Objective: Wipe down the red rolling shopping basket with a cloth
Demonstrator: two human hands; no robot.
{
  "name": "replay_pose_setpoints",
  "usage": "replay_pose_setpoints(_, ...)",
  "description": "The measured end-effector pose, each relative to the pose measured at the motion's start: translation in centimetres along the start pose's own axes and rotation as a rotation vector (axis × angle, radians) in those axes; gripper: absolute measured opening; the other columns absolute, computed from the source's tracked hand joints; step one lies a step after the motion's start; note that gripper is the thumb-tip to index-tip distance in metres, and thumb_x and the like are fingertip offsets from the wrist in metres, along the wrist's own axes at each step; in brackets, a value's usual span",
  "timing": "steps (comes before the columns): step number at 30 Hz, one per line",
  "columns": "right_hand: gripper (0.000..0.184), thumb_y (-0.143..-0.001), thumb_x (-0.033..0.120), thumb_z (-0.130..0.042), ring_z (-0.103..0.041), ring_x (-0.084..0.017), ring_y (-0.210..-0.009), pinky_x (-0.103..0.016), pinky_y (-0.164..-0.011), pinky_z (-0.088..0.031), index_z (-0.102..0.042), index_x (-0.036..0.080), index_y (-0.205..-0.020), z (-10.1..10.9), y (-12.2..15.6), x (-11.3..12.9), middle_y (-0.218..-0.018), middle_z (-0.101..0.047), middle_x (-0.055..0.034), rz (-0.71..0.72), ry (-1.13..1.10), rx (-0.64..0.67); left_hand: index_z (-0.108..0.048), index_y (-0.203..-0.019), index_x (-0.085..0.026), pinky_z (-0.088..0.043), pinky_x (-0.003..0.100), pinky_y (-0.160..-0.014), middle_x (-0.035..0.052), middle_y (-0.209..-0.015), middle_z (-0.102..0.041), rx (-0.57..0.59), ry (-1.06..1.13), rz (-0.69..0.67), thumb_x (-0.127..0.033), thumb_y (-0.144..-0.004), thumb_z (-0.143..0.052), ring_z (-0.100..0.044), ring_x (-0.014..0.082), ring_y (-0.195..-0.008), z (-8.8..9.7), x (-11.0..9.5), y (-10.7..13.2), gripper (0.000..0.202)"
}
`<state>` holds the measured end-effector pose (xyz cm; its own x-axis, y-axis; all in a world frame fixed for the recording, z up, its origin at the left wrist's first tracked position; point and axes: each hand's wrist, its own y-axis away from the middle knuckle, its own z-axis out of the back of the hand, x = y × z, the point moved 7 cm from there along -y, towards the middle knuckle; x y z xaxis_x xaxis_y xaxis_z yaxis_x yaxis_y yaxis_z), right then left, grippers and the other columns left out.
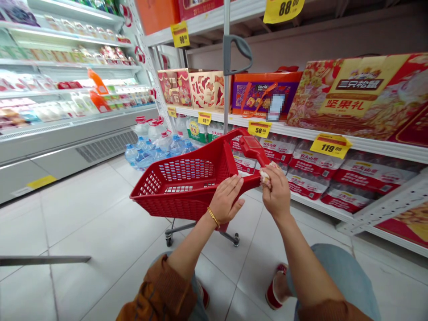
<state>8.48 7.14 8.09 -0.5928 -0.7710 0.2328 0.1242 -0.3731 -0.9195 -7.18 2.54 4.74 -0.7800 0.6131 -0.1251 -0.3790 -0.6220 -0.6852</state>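
A small red plastic shopping cart [187, 196] stands in front of me on grey legs with castors; its basket is tilted and nothing shows inside. Flat on the near edge of the basket lies my left hand [228, 198], fingers stretched out and held together, a gold bracelet at the wrist. My right hand [277, 187] is closed around a crumpled pale cloth [267, 176], pressed against the red handle frame [257, 154] at its near right corner. Fingers hide part of the cloth.
Large water bottles [147, 154] stand on the floor behind the cart. A shelf rack [334, 218] with gift boxes [359, 96] and packed bottles runs along the right. A refrigerated display [87, 142] is at the left. A metal bar [45, 260] juts in at lower left.
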Motion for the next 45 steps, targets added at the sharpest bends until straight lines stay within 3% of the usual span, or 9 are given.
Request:
replay_pose_setpoints(7,0.024,-0.093,0.024,-0.050,-0.062,-0.026,-0.112,-0.048,-0.101,-0.048,-0.064,0.020,-0.112,-0.1,-1.1,0.2,-0.111,-0.069,-0.0113,-0.054,-0.099,0.108,-0.018,-0.153,-0.022,-0.027,0.047,-0.116,0.0109,-0.151,-0.041,0.006,0.008,-0.074,-0.043,-0.097,-0.040,-0.023,0.0259,-0.147,0.4,-0.1,0.2,0.063)
replay_pose_setpoints(11,0.023,-0.092,0.024,-0.051,-0.063,-0.025,-0.108,-0.046,-0.099,-0.050,-0.064,0.019,-0.111,-0.1,-1.1,0.3,-0.110,-0.070,-0.0112,-0.062,-0.093,0.114,-0.006,-0.154,-0.016,-0.026,0.047,-0.117,0.0143,-0.149,-0.043,0.016,0.075,-0.061,-0.050,-0.097,-0.035,-0.026,0.0258,-0.146,0.6,0.1,0.3,0.073)
replay_pose_setpoints(13,0.023,-0.092,0.024,-0.051,-0.063,-0.025,-0.108,-0.046,-0.099,-0.050,-0.064,0.019,-0.111,-0.1,-0.9,0.4,-0.110,-0.070,-0.0110,-0.065,-0.092,0.108,-0.011,-0.154,-0.015,-0.028,0.047,-0.116,0.0156,-0.149,-0.043,0.035,0.056,-0.062,-0.045,-0.098,-0.034,-0.028,0.0251,-0.145,0.5,0.0,0.3,0.067)
replay_pose_setpoints(18,0.022,-0.092,0.024,-0.051,-0.063,-0.025,-0.108,-0.046,-0.098,-0.050,-0.064,0.019,-0.110,0.1,-0.9,0.6,-0.109,-0.069,-0.0113,-0.071,-0.097,0.080,-0.027,-0.150,-0.020,-0.029,0.050,-0.115,0.0160,-0.160,-0.017,-0.007,-0.039,-0.127,-0.043,-0.095,-0.046,-0.017,0.0300,-0.148,0.8,-0.4,0.2,0.063)
replay_pose_setpoints(22,0.022,-0.092,0.022,-0.051,-0.062,-0.025,-0.109,-0.047,-0.100,-0.049,-0.064,0.018,-0.110,0.0,-0.9,0.9,-0.109,-0.069,-0.0119,-0.060,-0.093,0.080,-0.011,-0.153,-0.011,-0.025,0.050,-0.118,0.0196,-0.157,-0.026,-0.037,-0.040,-0.030,-0.048,-0.096,-0.038,-0.020,0.0271,-0.148,0.7,-0.4,-0.5,0.073)
replay_pose_setpoints(27,0.031,-0.093,0.018,-0.046,-0.053,-0.027,-0.126,-0.052,-0.107,-0.043,-0.059,0.019,-0.121,-0.9,0.5,3.1,-0.120,-0.065,-0.0133,0.010,-0.008,0.040,-0.025,-0.150,-0.010,-0.027,0.048,-0.116,0.0183,-0.152,-0.037,-0.065,-0.015,0.096,-0.052,-0.098,-0.023,-0.025,0.0276,-0.146,0.0,-0.3,-0.8,0.067)
replay_pose_setpoints(33,0.041,-0.095,0.019,-0.042,-0.032,-0.029,-0.143,-0.056,-0.113,-0.033,-0.048,0.017,-0.136,-3.0,2.6,5.9,-0.129,-0.061,-0.0151,0.120,0.057,0.006,-0.040,-0.144,-0.011,-0.032,0.042,-0.113,0.0173,-0.144,-0.048,-0.094,0.038,0.089,-0.052,-0.099,-0.012,-0.039,0.0234,-0.140,0.6,-0.1,-0.5,0.067)
replay_pose_setpoints(39,0.040,-0.093,0.009,-0.045,-0.036,-0.024,-0.142,-0.049,-0.118,-0.026,-0.053,0.016,-0.131,-3.1,2.6,5.3,-0.124,-0.065,-0.0126,0.186,0.155,0.000,-0.039,-0.144,-0.010,-0.030,0.043,-0.113,0.0177,-0.145,-0.047,-0.041,0.034,0.054,-0.052,-0.099,-0.015,-0.039,0.0241,-0.139,0.7,0.2,-0.3,0.066)
replay_pose_setpoints(45,0.039,-0.093,0.011,-0.044,-0.044,-0.025,-0.136,-0.051,-0.115,-0.034,-0.054,0.019,-0.130,-2.1,2.0,4.3,-0.122,-0.066,-0.0114,0.149,0.152,-0.010,-0.033,-0.148,-0.014,-0.028,0.042,-0.114,0.0145,-0.147,-0.046,-0.010,0.051,0.050,-0.051,-0.099,-0.018,-0.038,0.0231,-0.140,0.8,0.3,-0.3,0.063)
